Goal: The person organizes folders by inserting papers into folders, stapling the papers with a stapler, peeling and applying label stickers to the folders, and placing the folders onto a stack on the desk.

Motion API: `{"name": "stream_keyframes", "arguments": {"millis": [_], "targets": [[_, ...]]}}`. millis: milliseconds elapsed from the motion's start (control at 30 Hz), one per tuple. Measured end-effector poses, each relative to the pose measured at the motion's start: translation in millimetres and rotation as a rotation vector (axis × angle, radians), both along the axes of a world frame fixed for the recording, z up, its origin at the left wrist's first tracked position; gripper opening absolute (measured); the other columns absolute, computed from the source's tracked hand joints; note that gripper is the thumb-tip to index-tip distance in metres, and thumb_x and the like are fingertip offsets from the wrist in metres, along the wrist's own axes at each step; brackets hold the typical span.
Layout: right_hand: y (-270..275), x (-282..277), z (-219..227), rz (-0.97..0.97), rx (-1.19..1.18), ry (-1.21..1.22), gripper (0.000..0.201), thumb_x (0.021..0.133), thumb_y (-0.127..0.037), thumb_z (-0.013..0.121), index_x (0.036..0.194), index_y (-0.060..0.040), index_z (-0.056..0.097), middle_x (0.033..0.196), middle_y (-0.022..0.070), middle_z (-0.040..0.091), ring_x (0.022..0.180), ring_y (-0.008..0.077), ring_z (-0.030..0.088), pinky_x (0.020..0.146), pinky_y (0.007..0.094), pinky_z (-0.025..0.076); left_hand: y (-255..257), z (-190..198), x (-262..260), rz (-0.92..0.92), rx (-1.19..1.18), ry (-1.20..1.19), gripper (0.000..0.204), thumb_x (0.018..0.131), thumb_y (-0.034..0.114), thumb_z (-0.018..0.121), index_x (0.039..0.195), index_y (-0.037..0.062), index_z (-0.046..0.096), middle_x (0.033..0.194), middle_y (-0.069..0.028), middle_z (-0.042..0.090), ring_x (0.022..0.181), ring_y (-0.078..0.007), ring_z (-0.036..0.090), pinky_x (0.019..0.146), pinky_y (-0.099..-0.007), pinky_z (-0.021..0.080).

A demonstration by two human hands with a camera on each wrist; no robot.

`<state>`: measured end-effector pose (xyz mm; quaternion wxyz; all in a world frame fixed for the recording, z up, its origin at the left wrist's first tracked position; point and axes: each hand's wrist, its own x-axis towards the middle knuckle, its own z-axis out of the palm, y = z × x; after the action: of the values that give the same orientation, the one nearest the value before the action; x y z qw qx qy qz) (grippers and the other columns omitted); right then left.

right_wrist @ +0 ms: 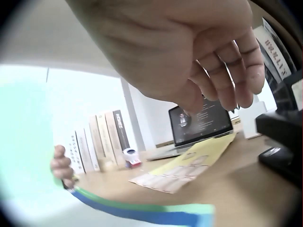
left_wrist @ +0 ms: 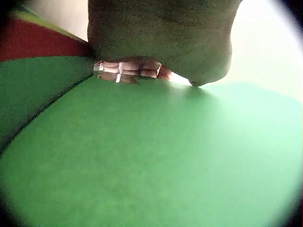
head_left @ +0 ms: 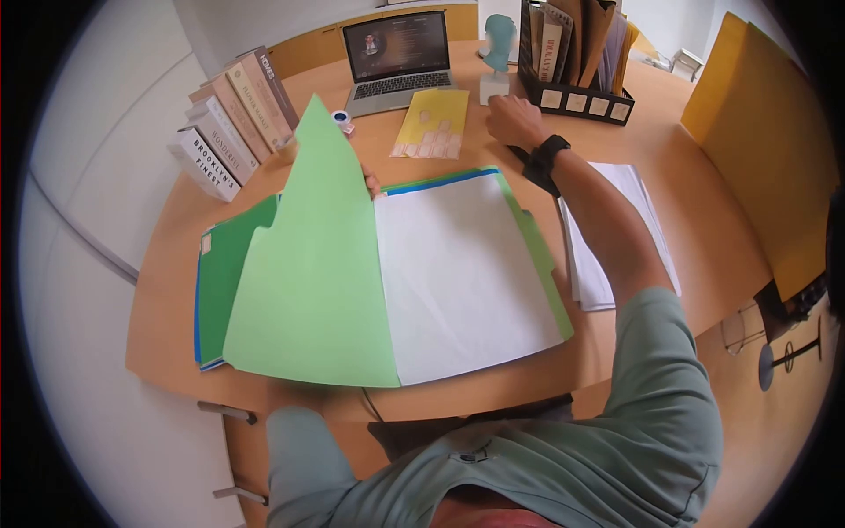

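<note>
Green folder (head_left: 308,282) lies spread before the laptop (head_left: 398,53), one side raised in the grip of the left hand (right_wrist: 62,165); the right hand (head_left: 517,121), loosely bent and empty, hovers right of the laptop.

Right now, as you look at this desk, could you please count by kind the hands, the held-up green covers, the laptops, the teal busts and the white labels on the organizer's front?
Hands: 2 (left hand, right hand)
Held-up light green cover: 1
Laptop: 1
Teal bust: 1
White labels on the organizer: 4
Total: 9
</note>
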<state>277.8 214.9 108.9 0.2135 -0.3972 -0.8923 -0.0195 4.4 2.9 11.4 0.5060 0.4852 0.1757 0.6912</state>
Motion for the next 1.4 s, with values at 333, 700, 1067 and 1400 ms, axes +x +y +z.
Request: {"name": "stream_keyframes", "arguments": {"millis": [333, 700, 1067, 1400], "targets": [[67, 2, -3, 0.332, -0.124, 0.098, 0.02, 0.08, -0.019, 0.065, 0.087, -0.0015, 0.071, 0.092, 0.0112, 0.072, 0.086, 0.0262, 0.068, 0.077, 0.0415, 0.053, 3, 24, 51, 0.845, -0.234, 0.813, 0.023, 0.095, 0.021, 0.056, 0.094, -0.001, 0.062, 0.082, 0.0015, 0.059, 0.076, -0.0069, 0.052, 0.07, -0.0241, 0.044], [38, -82, -28, 0.355, -0.582, -0.055, 0.018, 0.079, -0.014, 0.062, 0.083, 0.0025, 0.068, 0.067, 0.01, 0.066, 0.058, 0.0182, 0.063, 0.053, 0.0309, 0.052, -14, 26, 30, 0.982, -0.755, 1.396, 0.06, 0.076, 0.054, 0.065, 0.104, 0.0016, 0.056, 0.099, -0.0203, 0.067, 0.096, -0.0372, 0.064, 0.082, -0.0458, 0.049], [73, -117, -95, 0.297, -0.366, -0.135, 0.028, 0.077, -0.022, 0.062, 0.082, 0.0056, 0.067, 0.069, 0.0143, 0.067, 0.063, 0.0259, 0.064, 0.058, 0.0373, 0.049, -34, 26, 37, 0.862, -0.648, 1.361, 0.059, 0.077, 0.042, 0.072, 0.114, 0.0003, 0.051, 0.088, -0.0163, 0.064, 0.086, -0.0297, 0.063, 0.075, -0.0391, 0.049], [70, -105, -101, 0.364, -0.475, 0.001, 0.012, 0.076, -0.011, 0.061, 0.078, -0.0001, 0.066, 0.067, 0.0093, 0.064, 0.062, 0.02, 0.061, 0.058, 0.0324, 0.047, -37, -9, 26, 0.927, -0.477, 1.018, 0.024, 0.084, 0.014, 0.067, 0.098, -0.0021, 0.057, 0.074, -0.0034, 0.058, 0.068, -0.0096, 0.053, 0.061, -0.027, 0.046]]}}
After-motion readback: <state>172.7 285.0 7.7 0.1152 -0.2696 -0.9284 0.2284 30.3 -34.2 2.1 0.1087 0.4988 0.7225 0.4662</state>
